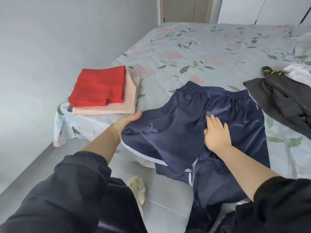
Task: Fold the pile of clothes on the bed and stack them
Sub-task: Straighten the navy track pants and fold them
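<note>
Shiny navy trousers (235, 115) with white side stripes lie across the near edge of the bed, waistband away from me, one leg hanging off toward the floor. My left hand (127, 122) grips the lifted left leg of the trousers, its fingers hidden under the cloth. My right hand (217, 133) presses flat on the middle of the trousers with straight fingers. At the bed's left corner sits a stack: a folded red garment (99, 84) on top of a folded peach one (117, 108).
A crumpled dark grey garment (282, 101) and a white one (297, 73) lie at the right of the floral bedsheet (193, 52). A grey wall runs along the left. Below is tiled floor (168, 195) with my socked foot (136, 187).
</note>
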Motion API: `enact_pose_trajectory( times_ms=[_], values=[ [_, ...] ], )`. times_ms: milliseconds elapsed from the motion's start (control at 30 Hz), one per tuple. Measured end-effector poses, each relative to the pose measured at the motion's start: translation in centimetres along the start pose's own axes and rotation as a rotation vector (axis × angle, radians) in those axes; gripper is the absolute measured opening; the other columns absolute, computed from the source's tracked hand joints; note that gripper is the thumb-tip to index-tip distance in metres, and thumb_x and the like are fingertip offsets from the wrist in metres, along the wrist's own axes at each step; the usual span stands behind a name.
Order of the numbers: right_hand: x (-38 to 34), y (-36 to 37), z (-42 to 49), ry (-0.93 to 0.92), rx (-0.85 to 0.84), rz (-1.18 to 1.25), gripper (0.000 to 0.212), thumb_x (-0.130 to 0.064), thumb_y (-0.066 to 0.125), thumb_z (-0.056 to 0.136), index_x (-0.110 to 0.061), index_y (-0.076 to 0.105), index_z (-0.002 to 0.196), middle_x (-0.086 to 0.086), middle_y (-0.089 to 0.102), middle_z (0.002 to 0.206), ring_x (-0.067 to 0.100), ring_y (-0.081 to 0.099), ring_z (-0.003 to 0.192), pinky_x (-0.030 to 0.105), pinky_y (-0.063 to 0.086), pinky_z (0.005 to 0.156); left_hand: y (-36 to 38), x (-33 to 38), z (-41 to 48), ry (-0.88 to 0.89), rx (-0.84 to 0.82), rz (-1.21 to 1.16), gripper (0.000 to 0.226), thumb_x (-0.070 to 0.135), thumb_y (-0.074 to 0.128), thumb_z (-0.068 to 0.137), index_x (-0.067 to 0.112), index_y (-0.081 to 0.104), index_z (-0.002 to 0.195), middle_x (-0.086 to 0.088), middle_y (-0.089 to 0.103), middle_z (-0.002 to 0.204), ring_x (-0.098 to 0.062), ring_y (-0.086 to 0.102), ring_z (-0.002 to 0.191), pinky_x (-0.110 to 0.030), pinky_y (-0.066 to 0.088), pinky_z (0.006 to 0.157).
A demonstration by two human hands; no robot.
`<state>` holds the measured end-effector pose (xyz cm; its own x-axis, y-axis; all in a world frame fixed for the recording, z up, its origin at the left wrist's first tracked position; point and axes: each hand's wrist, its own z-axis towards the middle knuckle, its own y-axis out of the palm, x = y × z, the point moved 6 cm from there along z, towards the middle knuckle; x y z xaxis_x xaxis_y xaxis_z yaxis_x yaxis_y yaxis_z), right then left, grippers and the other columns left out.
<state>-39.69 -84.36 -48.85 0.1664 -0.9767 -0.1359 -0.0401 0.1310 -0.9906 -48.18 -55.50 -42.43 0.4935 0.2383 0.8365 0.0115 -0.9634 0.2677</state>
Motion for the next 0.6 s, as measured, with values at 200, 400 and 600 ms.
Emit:
enact_pose_trajectory(
  times_ms=[200, 400, 600],
  values=[
    [0.0, 0.0, 0.2, -0.002, 0.015, 0.016, 0.058, -0.025, 0.029, 0.096, -0.013, 0.016, 0.150, 0.004, 0.012, 0.158, 0.019, 0.009, 0.145, 0.044, 0.011, 0.117, 0.3, -0.4, -1.6, -0.256, -0.320, 0.264, 0.061, 0.065, 0.051, 0.079, 0.017, 0.068, 0.112, -0.005, 0.070, 0.111, -0.018, 0.067, 0.103, -0.028, 0.055, 0.079],
    [0.2, -0.1, 0.2, 0.001, 0.053, -0.008, 0.057, -0.026, 0.031, 0.095, -0.013, 0.017, 0.150, 0.008, 0.013, 0.158, 0.021, 0.010, 0.145, 0.046, 0.009, 0.117, -1.7, 1.7, 3.2, -0.010, 0.350, 1.047, 0.021, 0.021, 0.048, 0.094, 0.008, 0.062, 0.105, -0.010, 0.064, 0.105, -0.024, 0.061, 0.081, -0.031, 0.051, 0.070],
    [0.9, -0.4, 0.5, -0.060, 0.002, -0.010, 0.056, -0.031, 0.031, 0.097, -0.015, 0.019, 0.150, 0.006, 0.012, 0.158, 0.022, 0.009, 0.146, 0.047, 0.008, 0.116, 4.7, 0.3, 8.6, 0.117, 0.251, 1.041, 0.049, 0.026, 0.049, 0.091, 0.016, 0.040, 0.139, -0.005, 0.049, 0.137, -0.024, 0.051, 0.119, -0.032, 0.041, 0.100]
  ],
)
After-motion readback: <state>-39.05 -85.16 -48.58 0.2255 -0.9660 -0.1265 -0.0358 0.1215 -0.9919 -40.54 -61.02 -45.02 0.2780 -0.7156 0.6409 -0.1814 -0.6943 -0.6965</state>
